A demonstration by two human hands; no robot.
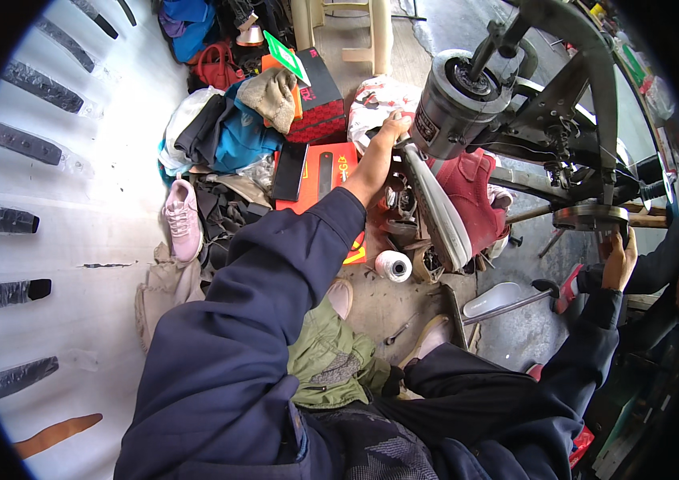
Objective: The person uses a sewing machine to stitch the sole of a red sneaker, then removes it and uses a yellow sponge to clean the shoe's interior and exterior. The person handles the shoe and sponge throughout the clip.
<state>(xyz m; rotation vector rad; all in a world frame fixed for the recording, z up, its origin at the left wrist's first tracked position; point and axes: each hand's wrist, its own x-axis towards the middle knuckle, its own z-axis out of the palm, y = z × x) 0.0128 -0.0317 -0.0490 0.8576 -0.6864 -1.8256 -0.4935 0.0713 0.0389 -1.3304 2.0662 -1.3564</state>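
A dark metal sewing machine [530, 120], of the kind used on shoes, stands at the upper right with a heavy grey drum [447, 104]. My left hand [391, 132] is closed beside the drum, at the far end of a long, pale grey curved piece [442, 212]. Whether that piece is a wheel rim or a sole, I cannot tell; what the fingers grip is hidden. My right hand [618, 260] is closed on the edge of a round metal disc [591, 218] low on the machine's right. Behind the grey piece shows a red shoe [471, 196].
A white thread spool [393, 266] stands below the machine. Orange [339, 164] and black-and-red [315, 100] boxes, a black phone [290, 170], a pink sneaker [184, 220] and piled clothes [211, 128] lie to the left. A pale insole [491, 299] lies on the floor. Another person's leg [655, 264] is at right.
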